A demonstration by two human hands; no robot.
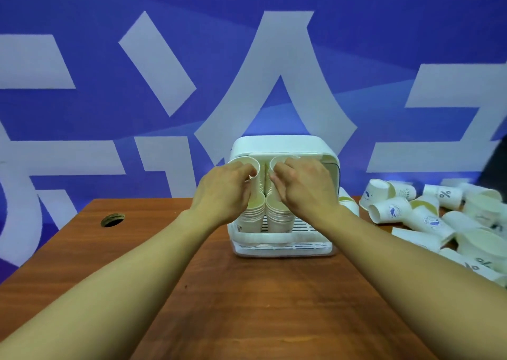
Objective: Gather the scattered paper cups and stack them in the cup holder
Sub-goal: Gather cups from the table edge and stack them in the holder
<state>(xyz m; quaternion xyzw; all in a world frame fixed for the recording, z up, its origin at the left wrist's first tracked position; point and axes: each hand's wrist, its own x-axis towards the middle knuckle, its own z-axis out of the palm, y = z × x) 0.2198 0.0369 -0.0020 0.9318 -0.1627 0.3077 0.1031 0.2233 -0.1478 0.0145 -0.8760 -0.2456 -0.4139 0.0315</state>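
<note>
White plastic cup holder (285,145) stands mid-table with two stacks of paper cups upright inside it. The left hand (222,192) curls round the top of the left stack (253,211), and the right hand (307,186) round the top of the right stack (279,217). Loose cups (439,222) lie heaped at three o'clock. A round hole (112,219) sits at nine o'clock in the wooden table (247,304).

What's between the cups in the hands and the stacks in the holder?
Nothing visible. The left hand holds the left cup over the left stack, the right hand the right cup over the right stack, inside the open-fronted cup holder. Fingers hide the seating.
</note>
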